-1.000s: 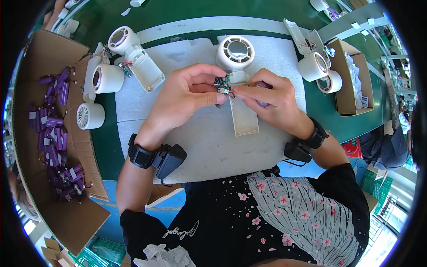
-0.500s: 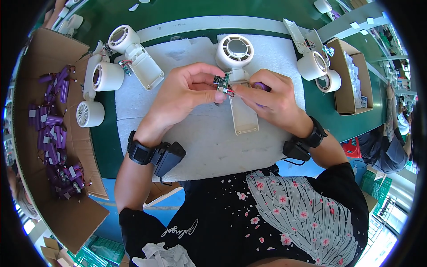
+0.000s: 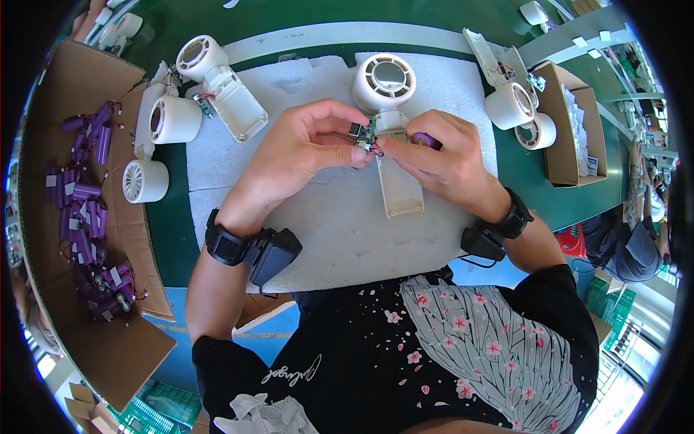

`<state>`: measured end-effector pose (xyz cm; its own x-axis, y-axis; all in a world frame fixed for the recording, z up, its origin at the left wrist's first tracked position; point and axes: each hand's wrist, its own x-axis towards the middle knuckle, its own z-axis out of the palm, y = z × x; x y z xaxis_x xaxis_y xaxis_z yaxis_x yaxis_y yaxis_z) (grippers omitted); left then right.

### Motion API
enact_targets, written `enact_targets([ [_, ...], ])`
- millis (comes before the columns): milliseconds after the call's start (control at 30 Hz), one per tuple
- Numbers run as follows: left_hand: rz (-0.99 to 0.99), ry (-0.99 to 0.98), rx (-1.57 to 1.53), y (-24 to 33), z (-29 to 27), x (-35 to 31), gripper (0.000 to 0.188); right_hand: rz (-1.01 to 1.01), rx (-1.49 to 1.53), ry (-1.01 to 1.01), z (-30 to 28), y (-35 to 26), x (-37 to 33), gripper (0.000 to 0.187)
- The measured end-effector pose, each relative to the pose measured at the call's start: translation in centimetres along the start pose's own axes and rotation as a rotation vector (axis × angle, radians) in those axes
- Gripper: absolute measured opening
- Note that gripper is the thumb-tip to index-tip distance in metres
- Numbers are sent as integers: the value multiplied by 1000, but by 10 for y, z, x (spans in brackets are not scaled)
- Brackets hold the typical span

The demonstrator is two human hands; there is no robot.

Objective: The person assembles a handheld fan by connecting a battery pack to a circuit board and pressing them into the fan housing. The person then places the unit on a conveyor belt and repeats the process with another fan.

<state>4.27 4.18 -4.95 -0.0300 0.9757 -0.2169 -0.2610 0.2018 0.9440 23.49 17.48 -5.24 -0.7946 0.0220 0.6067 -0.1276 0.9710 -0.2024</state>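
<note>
My left hand (image 3: 300, 148) pinches a small green circuit board (image 3: 363, 133) with red and black wires, held above a white foam mat (image 3: 340, 231). My right hand (image 3: 444, 163) meets it from the right, fingertips on the board's edge, and holds a purple cylindrical battery (image 3: 425, 139) in its curled fingers. Just below and behind both hands lies a white handheld fan shell (image 3: 394, 108), its round grille at the top and its open handle pointing toward me.
More white fan shells lie at the left (image 3: 173, 119) and upper left (image 3: 217, 79), others at the right (image 3: 517, 108). A flat cardboard box (image 3: 50, 239) on the left holds several purple batteries (image 3: 79, 217). A small cardboard box (image 3: 571, 130) stands at the right.
Both hands stay together over the fan shell; the fingers have shifted only slightly around the small board.
</note>
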Motion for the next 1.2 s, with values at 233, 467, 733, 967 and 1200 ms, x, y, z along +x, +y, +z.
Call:
enact_targets([
  [233,79,34,88,-2,2,-2,30,112,94,-21,2,-6,0,26],
  [467,251,126,220,-3,15,-4,30,338,330,-71,-1,-12,2,11],
  [733,572,212,558,-6,19,-1,31,391,367,-103,-1,-15,3,11],
  [967,572,234,634,-4,22,-2,33,368,364,-77,2,-16,3,11],
  [1200,565,194,689,-8,20,-2,47,348,410,-43,-5,-14,7,21],
])
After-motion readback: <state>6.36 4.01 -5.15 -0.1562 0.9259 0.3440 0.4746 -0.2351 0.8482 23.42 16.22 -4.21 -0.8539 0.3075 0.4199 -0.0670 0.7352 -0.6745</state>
